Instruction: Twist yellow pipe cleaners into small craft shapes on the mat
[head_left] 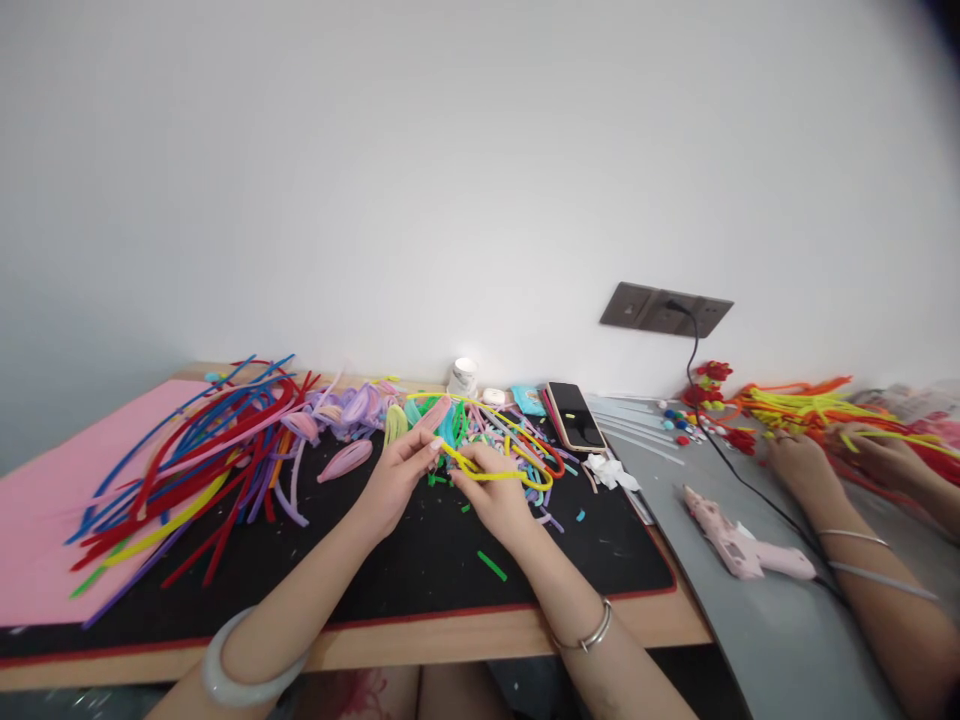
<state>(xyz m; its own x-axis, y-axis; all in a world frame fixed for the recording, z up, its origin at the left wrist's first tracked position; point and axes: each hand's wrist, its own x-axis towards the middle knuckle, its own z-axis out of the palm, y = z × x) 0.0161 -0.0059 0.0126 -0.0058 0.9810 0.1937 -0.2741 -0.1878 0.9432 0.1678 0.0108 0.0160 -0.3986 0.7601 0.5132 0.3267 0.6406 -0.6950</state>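
Left hand (396, 482): pinching yellow stem (491, 476).
Right hand (496, 498): gripping it too, just beside.
Mat (409, 575): black; green scrap (492, 566) on top.

Nearer than the left hand (399, 478) and right hand (493, 495), the black mat (420, 575) offers passage around a green strip (492, 566), while heaped fuzzy stems (259, 430) block the left and loose clippings (486, 420) and a phone (576, 416) the far side.

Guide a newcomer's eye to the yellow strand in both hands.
Find the black mat below the white wall. Over its middle, the left hand and right hand hold the yellow strand. Unlike the straighter yellow one in the left-side bundle, it bends into loops.
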